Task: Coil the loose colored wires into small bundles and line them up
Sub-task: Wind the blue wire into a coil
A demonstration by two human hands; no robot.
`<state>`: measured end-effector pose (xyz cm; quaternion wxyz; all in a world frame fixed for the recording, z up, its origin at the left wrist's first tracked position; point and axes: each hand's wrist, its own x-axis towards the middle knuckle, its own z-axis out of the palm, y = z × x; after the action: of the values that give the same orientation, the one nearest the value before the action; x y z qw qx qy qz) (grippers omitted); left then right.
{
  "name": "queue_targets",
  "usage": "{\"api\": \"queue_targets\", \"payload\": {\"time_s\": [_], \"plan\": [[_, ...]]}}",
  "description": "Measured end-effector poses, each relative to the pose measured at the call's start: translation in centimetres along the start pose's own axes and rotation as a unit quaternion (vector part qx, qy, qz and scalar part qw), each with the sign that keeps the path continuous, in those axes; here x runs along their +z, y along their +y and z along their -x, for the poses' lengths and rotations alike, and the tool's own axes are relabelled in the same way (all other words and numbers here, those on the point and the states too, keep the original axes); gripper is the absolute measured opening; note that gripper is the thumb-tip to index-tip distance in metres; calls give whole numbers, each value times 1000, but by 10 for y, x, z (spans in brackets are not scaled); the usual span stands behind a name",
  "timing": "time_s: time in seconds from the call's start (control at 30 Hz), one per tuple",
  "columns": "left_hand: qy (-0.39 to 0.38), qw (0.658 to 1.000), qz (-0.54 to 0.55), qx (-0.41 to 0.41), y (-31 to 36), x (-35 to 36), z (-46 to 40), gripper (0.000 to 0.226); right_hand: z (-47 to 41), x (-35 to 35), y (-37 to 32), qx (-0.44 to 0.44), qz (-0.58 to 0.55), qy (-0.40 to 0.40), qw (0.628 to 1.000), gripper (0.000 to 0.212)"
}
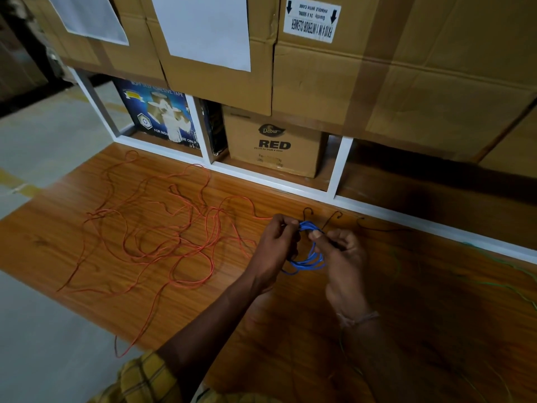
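A blue wire is wound into a small coil that I hold between both hands above the wooden board. My left hand pinches the coil's upper left side. My right hand grips its right side, thumb pressed on the loops. A long red wire sprawls loose across the board's left half. A thin black wire with curled ends lies just beyond my hands. A green wire trails along the right of the board in shadow.
A white shelf frame borders the board's far edge, with a Dabur Red carton and a blue tape box in its lower bays. Large cardboard boxes stack above. Grey floor lies to the left.
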<state>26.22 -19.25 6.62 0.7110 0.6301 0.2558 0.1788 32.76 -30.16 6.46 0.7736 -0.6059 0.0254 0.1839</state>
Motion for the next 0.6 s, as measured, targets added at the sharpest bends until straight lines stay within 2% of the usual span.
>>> {"api": "queue_targets", "payload": {"time_s": [0.2, 0.37, 0.5, 0.6], "plan": [[-16, 999, 5, 29, 7, 1, 4, 12, 2, -8, -12, -38, 17, -80, 996, 13], [-33, 999, 4, 33, 11, 1, 4, 12, -1, -20, -20, -91, 79, -142, 982, 19], [-48, 998, -18, 39, 16, 0, 6, 19, -4, -25, -26, -142, 167, -152, 964, 17], [-73, 992, -63, 79, 20, -3, 9, 24, -6, -27, -33, -169, 222, -160, 947, 17]]}}
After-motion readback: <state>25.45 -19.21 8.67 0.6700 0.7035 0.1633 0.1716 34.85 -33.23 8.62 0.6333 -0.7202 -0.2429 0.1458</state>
